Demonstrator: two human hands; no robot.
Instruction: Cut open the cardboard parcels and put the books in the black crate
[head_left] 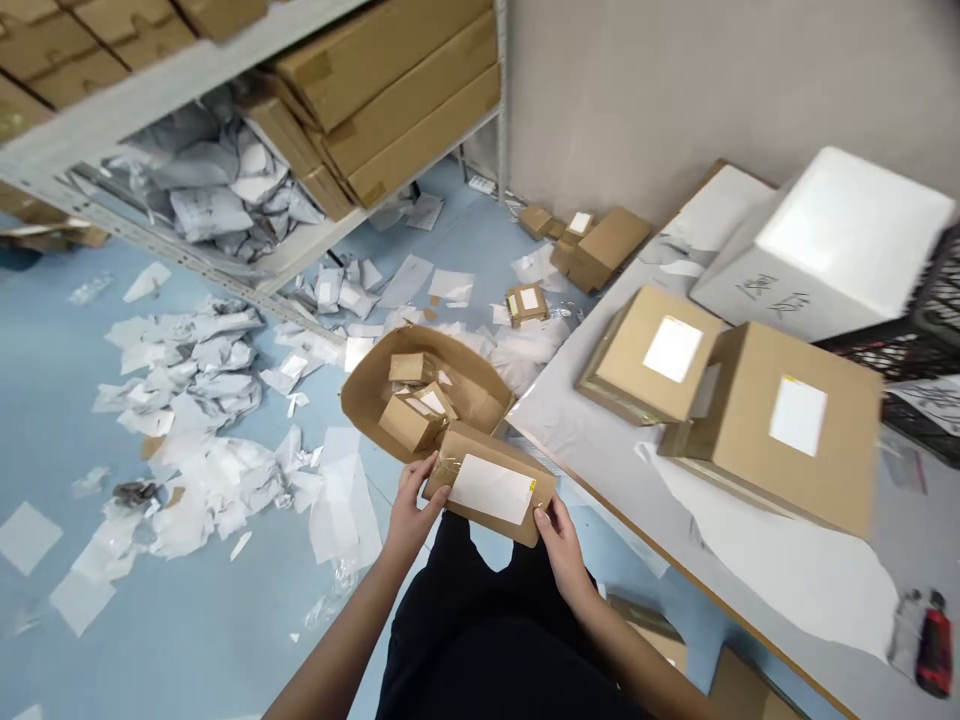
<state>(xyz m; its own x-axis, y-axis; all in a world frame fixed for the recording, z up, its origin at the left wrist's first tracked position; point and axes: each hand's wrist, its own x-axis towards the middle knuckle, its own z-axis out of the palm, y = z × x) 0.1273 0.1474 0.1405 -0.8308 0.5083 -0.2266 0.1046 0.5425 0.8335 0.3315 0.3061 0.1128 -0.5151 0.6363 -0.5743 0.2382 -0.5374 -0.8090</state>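
A flat brown cardboard box point(480, 528) with a large white label is held between both hands in front of the body. My left hand point(414, 505) grips its left end, thumb on top. At the right end, my right hand point(561, 538) pinches the edge with its thumb on the face. Just beyond the held box stands a large open carton point(480, 385) on the floor, its near rim partly hidden by that box. Several small brown boxes point(409, 422) lie inside the carton, some with white labels.
On the right, a table point(607, 440) bears two labelled brown boxes point(810, 430) and a white foam box point(817, 250). A metal shelf point(300, 262) with cartons stands at the upper left. Crumpled paper point(210, 440) litters the blue floor. More small boxes point(607, 245) lie by the wall.
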